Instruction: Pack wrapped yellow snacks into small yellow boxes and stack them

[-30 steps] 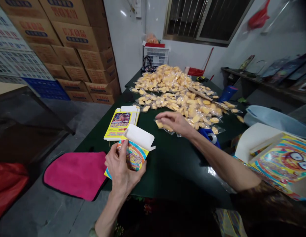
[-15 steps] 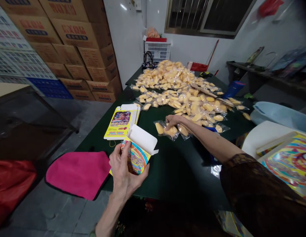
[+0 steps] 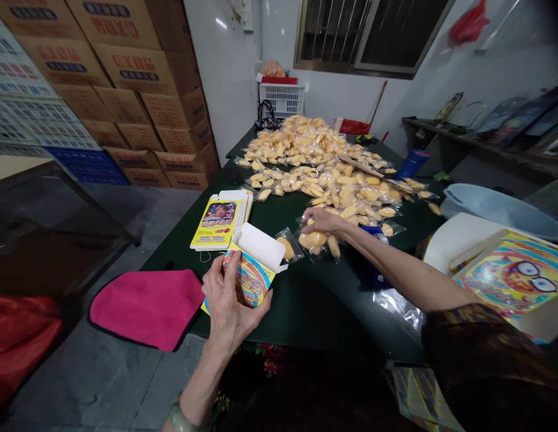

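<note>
My left hand (image 3: 231, 300) grips a small printed carton (image 3: 252, 282), thumb on its front and fingers around the side. The carton's white top flap stands open toward the table's middle. At the near edge of a large heap of clear packets with yellow pieces (image 3: 306, 141), my right hand (image 3: 323, 221) reaches down with bent fingers closed on a clear packet (image 3: 312, 241); the fingertips are partly hidden. One loose packet (image 3: 287, 247) lies between the carton and my right hand.
Flat yellow cartons (image 3: 216, 223) lie stacked left on the dark green table (image 3: 306, 312). A pink cloth item (image 3: 146, 309) is at the left edge. To the right are a light blue basin (image 3: 499, 210) and a box of printed cartons (image 3: 513, 276). Cardboard boxes (image 3: 139, 66) stand behind.
My right hand has drawn packets slightly together, and one packet now lies apart to its left. My left hand still holds the open carton. The view has shifted a little.
</note>
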`<state>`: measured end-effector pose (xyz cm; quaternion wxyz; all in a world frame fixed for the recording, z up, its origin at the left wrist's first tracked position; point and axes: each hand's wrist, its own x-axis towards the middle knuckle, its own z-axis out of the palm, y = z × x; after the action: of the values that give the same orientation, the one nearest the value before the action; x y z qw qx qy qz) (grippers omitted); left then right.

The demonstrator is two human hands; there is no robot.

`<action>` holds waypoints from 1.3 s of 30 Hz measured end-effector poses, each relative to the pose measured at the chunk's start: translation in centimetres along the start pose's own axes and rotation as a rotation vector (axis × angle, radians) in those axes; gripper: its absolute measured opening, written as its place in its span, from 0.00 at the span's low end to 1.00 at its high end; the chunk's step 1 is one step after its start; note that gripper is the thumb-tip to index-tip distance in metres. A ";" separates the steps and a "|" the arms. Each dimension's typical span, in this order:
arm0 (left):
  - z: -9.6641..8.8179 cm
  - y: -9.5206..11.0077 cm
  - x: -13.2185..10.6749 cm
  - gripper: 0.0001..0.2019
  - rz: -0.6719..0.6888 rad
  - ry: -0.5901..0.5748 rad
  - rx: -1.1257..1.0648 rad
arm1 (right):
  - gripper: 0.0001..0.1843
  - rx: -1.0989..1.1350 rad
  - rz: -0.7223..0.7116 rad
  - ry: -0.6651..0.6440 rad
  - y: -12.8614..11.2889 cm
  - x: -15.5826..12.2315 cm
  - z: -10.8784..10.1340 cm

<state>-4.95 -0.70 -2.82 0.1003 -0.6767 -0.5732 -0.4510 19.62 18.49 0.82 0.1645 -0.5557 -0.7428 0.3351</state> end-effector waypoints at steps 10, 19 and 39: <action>1.3 2.7 0.9 0.42 -0.073 -0.152 0.208 | 0.23 0.860 -0.219 0.096 -6.7 -6.9 -5.3; 1.4 4.3 0.5 0.44 -0.066 -0.097 0.092 | 0.13 0.559 -0.533 0.697 -10.1 -9.4 0.6; 2.9 4.9 2.6 0.43 -0.109 0.203 0.056 | 0.04 -0.023 -0.511 0.512 -9.6 -10.5 2.0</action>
<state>0.51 1.40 -0.71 0.1520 -0.5921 -0.6085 -0.5061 14.99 6.50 7.29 0.4173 -0.4196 -0.7964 0.1247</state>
